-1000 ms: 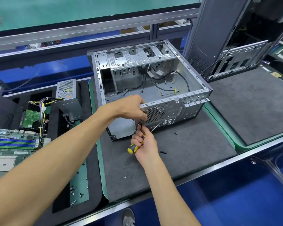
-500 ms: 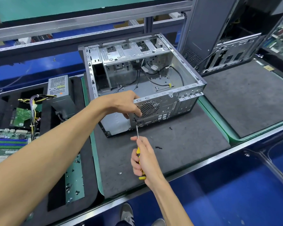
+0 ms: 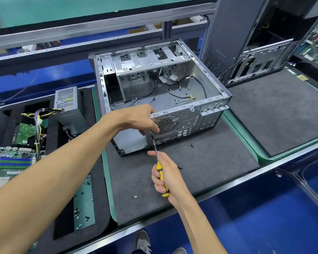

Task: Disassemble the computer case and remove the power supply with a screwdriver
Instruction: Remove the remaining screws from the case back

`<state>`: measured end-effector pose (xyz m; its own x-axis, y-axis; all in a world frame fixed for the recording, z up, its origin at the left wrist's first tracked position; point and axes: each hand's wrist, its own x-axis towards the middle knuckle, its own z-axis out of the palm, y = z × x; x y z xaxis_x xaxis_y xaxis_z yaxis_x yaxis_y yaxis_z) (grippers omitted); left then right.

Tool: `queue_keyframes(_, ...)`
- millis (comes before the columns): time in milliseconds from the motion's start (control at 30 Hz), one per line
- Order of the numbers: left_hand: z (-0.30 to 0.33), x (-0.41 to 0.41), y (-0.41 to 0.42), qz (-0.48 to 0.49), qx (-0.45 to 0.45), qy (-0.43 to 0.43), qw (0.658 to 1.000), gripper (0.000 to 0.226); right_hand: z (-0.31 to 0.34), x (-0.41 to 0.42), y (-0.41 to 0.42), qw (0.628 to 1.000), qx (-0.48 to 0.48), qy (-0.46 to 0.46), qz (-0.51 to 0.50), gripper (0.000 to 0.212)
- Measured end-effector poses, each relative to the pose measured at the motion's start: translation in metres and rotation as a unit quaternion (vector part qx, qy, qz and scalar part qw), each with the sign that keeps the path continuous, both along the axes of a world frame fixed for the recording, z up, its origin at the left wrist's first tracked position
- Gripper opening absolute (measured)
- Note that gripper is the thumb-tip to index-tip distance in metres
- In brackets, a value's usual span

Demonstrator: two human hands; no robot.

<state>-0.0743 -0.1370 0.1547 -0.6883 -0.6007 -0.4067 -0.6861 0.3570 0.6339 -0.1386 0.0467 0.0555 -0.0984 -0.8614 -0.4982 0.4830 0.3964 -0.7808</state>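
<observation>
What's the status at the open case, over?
Left hand grips rear rim of open grey metal computer case. Right hand grips yellow-and-black-handled screwdriver, tip at rear panel. Loose black screws on grey mat.

single wide-angle head-worn view, forward and down, close above the open computer case (image 3: 184, 123)

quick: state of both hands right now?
left hand: curled over the rear rim of the computer case, holding it.
right hand: closed around the screwdriver handle, tip at the rear panel.
</observation>
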Motion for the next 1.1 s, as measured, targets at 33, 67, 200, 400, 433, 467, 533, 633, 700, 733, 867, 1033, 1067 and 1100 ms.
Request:
queue_keyframes(33, 0.0, 0.0, 0.0, 0.0, -0.001, -0.001, 1.0, 0.013, 0.0, -0.001, -0.001, 1.0, 0.001, -0.002, -0.002, 0.033)
queue_keyframes(67, 0.001, 0.0, 0.001, -0.001, -0.002, -0.002, 1.0, 0.013, 0.001, -0.002, -0.002, 1.0, 0.0, -0.003, -0.003, 0.034)
queue_keyframes(200, 0.001, 0.0, 0.001, -0.002, -0.002, -0.003, 1.0, 0.012, 0.004, -0.007, -0.004, 1.0, -0.005, -0.011, 0.006, 0.036)
queue_keyframes(400, 0.002, 0.0, 0.001, 0.0, -0.001, -0.006, 1.0, 0.013, -0.001, -0.006, 0.005, 1.0, 0.005, -0.014, 0.016, 0.036)
queue_keyframes(433, 0.003, 0.0, 0.002, 0.0, -0.001, -0.007, 1.0, 0.014, -0.001, -0.005, 0.005, 1.0, 0.006, -0.014, 0.015, 0.036)
queue_keyframes(467, 0.003, 0.0, 0.002, 0.001, -0.002, -0.007, 1.0, 0.015, -0.001, -0.006, 0.004, 1.0, 0.005, -0.015, 0.013, 0.036)
queue_keyframes(533, 0.002, 0.0, 0.002, 0.001, -0.002, -0.007, 1.0, 0.017, -0.001, -0.007, -0.001, 1.0, 0.001, -0.018, 0.005, 0.036)
queue_keyframes(633, 0.003, 0.0, 0.002, 0.001, -0.006, -0.006, 1.0, 0.016, 0.001, -0.012, -0.007, 1.0, -0.005, -0.012, 0.006, 0.037)
queue_keyframes(700, 0.002, 0.0, 0.002, 0.0, -0.007, -0.006, 1.0, 0.014, 0.001, -0.016, -0.006, 1.0, -0.008, -0.015, 0.015, 0.036)
queue_keyframes(733, 0.002, 0.0, 0.002, 0.001, -0.007, -0.006, 1.0, 0.014, 0.0, -0.017, -0.004, 1.0, -0.009, -0.017, 0.02, 0.035)
queue_keyframes(867, 0.002, 0.0, 0.002, 0.003, -0.004, -0.004, 1.0, 0.016, -0.003, -0.016, 0.001, 0.999, -0.009, -0.016, 0.033, 0.035)
queue_keyframes(1033, 0.002, -0.001, 0.002, 0.005, -0.005, -0.005, 1.0, 0.017, -0.003, -0.015, -0.001, 0.999, -0.007, -0.01, 0.033, 0.035)
queue_keyframes(1067, 0.002, -0.001, 0.002, 0.006, -0.005, -0.005, 1.0, 0.017, -0.002, -0.015, -0.002, 0.999, -0.002, -0.007, 0.033, 0.035)
queue_keyframes(1100, 0.002, -0.001, 0.001, 0.006, -0.005, -0.006, 1.0, 0.016, -0.002, -0.016, -0.002, 0.999, 0.005, -0.002, 0.034, 0.036)
